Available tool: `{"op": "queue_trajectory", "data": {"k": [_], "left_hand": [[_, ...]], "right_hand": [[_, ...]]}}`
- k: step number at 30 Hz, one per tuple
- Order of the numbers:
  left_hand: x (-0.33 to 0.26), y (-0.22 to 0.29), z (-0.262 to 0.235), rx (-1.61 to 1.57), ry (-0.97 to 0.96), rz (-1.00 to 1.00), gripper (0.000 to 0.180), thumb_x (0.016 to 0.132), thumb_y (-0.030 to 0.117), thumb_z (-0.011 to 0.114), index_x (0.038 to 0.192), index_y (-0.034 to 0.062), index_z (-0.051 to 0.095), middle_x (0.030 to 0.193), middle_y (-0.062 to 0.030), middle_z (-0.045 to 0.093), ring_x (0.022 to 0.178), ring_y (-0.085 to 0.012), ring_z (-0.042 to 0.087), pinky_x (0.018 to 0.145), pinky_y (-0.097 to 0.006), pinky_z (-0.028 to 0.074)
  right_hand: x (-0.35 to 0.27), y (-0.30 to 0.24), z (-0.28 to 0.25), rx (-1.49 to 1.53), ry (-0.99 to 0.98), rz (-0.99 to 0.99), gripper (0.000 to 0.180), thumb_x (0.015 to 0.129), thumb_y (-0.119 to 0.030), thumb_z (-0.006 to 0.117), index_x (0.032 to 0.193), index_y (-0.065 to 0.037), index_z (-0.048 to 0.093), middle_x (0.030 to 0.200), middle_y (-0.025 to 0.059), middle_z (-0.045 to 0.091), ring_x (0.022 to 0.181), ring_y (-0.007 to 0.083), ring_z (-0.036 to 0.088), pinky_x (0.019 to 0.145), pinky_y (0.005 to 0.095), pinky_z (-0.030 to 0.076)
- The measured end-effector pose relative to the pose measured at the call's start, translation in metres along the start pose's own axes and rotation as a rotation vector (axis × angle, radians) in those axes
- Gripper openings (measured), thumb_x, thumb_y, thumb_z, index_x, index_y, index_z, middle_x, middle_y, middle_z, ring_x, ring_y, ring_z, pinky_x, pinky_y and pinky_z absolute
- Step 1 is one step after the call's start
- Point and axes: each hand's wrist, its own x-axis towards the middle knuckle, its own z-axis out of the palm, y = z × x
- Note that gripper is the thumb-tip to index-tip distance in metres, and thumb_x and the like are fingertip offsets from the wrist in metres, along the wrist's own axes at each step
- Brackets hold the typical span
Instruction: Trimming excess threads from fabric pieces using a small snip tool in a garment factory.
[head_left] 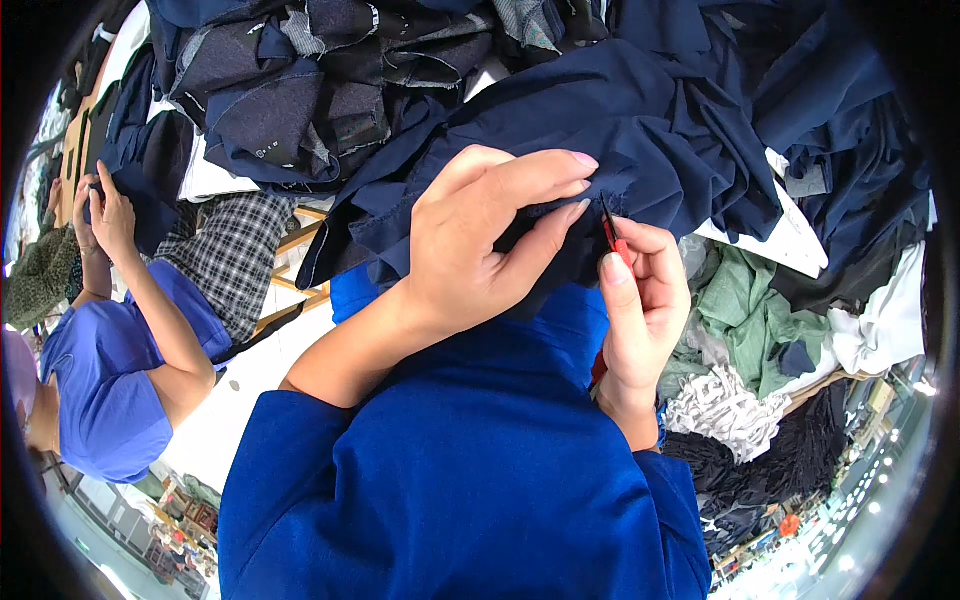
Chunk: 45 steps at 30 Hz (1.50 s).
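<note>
A large piece of navy fabric [600,110] lies bunched in front of me and drapes toward my lap. My left hand [465,235] is bent over it, thumb and fingers closing on a rough-edged part of the cloth; its lower fingers are hidden. Just to the right, my right hand [645,300] grips small red-handled thread snips [613,240]. Their dark, narrow blades point up beside the left fingertips, against the fabric. Whether the blades touch a thread is too small to tell.
Dark garment pieces with grey raw edges [290,110] are heaped at the far left. Green cloth [750,310] and white ruffled fabric [730,410] lie at the right. A co-worker in a blue top [120,370] handles dark cloth on my left.
</note>
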Motion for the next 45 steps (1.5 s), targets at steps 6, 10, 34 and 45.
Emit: {"op": "queue_trajectory", "data": {"k": [6,10,34,45], "left_hand": [[-0.001,-0.002,0.001,0.014,-0.012,0.030,0.040,0.070,-0.008,0.068,0.107,-0.0022,0.054,0.085,-0.0102,0.067,0.077,-0.0168,0.062,0.068,-0.025,0.046],[-0.007,0.001,0.003,-0.092,-0.003,-0.103,0.041,0.073,-0.009,0.067,0.111,-0.0024,0.051,0.086,-0.0096,0.067,0.079,-0.0140,0.062,0.070,-0.024,0.047],[-0.008,-0.003,0.006,-0.374,-0.061,-0.388,0.043,0.079,-0.007,0.062,0.118,-0.0010,0.046,0.089,-0.0098,0.066,0.084,-0.0101,0.059,0.078,-0.019,0.043],[-0.007,-0.003,-0.001,-0.513,-0.032,-0.627,0.028,0.085,0.000,0.059,0.112,-0.0012,0.052,0.072,-0.0012,0.061,0.065,-0.0005,0.055,0.060,-0.014,0.040]], "right_hand": [[0.003,0.005,0.003,0.001,0.022,-0.027,0.028,0.082,-0.001,0.063,0.107,0.004,0.052,0.093,0.0051,0.060,0.081,0.0066,0.054,0.075,0.0178,0.042],[0.006,0.013,0.004,0.008,0.083,-0.048,0.029,0.079,0.001,0.065,0.106,0.003,0.053,0.094,0.0060,0.060,0.085,0.0080,0.056,0.077,0.0190,0.043],[0.040,0.008,-0.082,0.747,0.262,-0.069,0.041,0.095,-0.042,0.040,0.101,-0.005,0.057,0.058,-0.0040,0.031,0.046,0.0051,0.024,0.047,0.0205,0.021],[0.031,0.024,-0.032,0.116,0.032,-0.096,0.038,0.086,-0.012,0.056,0.120,0.004,0.048,0.070,-0.0015,0.048,0.058,0.0033,0.040,0.052,0.0149,0.029]]}}
